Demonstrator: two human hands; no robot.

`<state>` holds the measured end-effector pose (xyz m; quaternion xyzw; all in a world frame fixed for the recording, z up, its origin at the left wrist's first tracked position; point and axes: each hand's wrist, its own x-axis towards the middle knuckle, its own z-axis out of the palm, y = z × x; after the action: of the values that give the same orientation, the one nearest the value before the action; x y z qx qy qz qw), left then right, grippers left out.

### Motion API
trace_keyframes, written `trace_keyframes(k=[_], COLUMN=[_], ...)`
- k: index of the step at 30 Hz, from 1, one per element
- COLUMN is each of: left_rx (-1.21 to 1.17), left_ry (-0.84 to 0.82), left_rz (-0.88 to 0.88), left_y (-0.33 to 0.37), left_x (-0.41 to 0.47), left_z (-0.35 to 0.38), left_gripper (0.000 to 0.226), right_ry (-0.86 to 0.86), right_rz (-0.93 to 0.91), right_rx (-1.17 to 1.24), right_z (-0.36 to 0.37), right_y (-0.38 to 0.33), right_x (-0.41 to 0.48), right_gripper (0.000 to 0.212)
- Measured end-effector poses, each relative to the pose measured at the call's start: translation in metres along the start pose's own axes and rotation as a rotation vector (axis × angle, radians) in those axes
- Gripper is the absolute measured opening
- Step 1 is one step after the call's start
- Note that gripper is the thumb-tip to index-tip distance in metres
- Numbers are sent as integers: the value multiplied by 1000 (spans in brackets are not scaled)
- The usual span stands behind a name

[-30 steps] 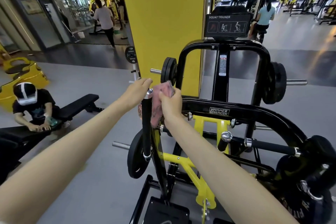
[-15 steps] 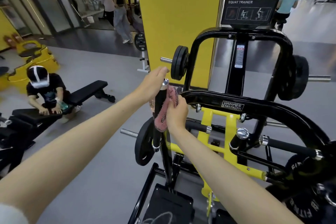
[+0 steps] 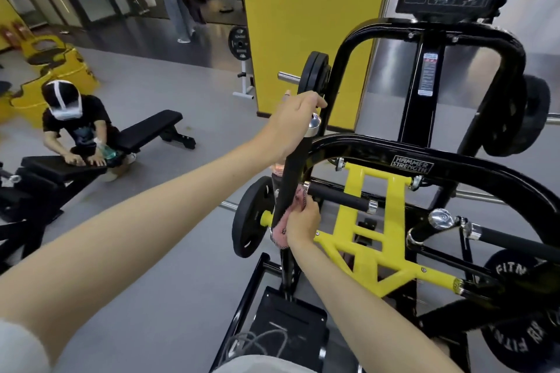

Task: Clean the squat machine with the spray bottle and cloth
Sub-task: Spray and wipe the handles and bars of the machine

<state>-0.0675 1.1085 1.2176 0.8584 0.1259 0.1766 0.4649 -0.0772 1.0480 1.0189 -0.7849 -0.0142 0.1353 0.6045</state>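
While L hand (image 3: 295, 118) clenches round top of chrome-capped black upright handle bar (image 3: 292, 172), R hand (image 3: 303, 224) grasps pink fabric cloth (image 3: 280, 236) vs bar's lower end, left side of black-and-yellow steel squat machine (image 3: 375, 251).

There is only one view — a wide-angle camera worn on the person's head. It faces forward and down along both forearms, so the left hand (image 3: 295, 119) and the right hand (image 3: 303, 224) lie near the centre, close to the lens. The squat machine (image 3: 454, 168) fills the right half, very near — the grey floor (image 3: 181, 297) spreads away to the left.
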Motion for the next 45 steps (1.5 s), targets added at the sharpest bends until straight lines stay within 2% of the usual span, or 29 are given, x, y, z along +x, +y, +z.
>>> trace_keyframes(k=[5,8,12,16,19,24,28,31,35,38,39,41,45], left_rx=[-103,-110,-103,-129,-134,-108,-90,-84,-85,-111,-110,-77,-73], left_ry=[-8,-16,-12,1,-8,-26,-49,-48,-44,-62,-68,-83,-110], left_rz=[16,31,63,57,56,32,1,-10,-50,-99,-109,-134,-180], left_y=[-3,-7,-15,-19,-19,-16,-9,-9,-4,0,2,6,15], left_x=[4,9,12,13,13,12,7,5,1,-3,-5,-6,-11], left_z=[2,2,3,2,3,2,0,0,-1,-2,-3,-4,-5], left_gripper=[37,38,40,40,42,42,41,41,41,38,38,39,39], right_ry=[-18,-27,-138,-175,-70,-119,-87,-87,-66,-77,-85,-139,-125], right_rz=[119,186,260,368,498,561,602,634,647,655,638,578,518], right_rx=[-105,-62,-169,-253,-135,-18,67,155,334,520,561,632,745], right_z=[16,26,23,23,23,27,24,14,3,-7,-13,-26,-49], right_y=[25,36,49,73,76,50,42,24,-1,-16,-25,-51,-105], right_x=[6,10,15,22,27,16,16,13,11,14,14,7,-6], right_gripper=[22,27,32,25,27,9,16,11,22,40,33,4,1])
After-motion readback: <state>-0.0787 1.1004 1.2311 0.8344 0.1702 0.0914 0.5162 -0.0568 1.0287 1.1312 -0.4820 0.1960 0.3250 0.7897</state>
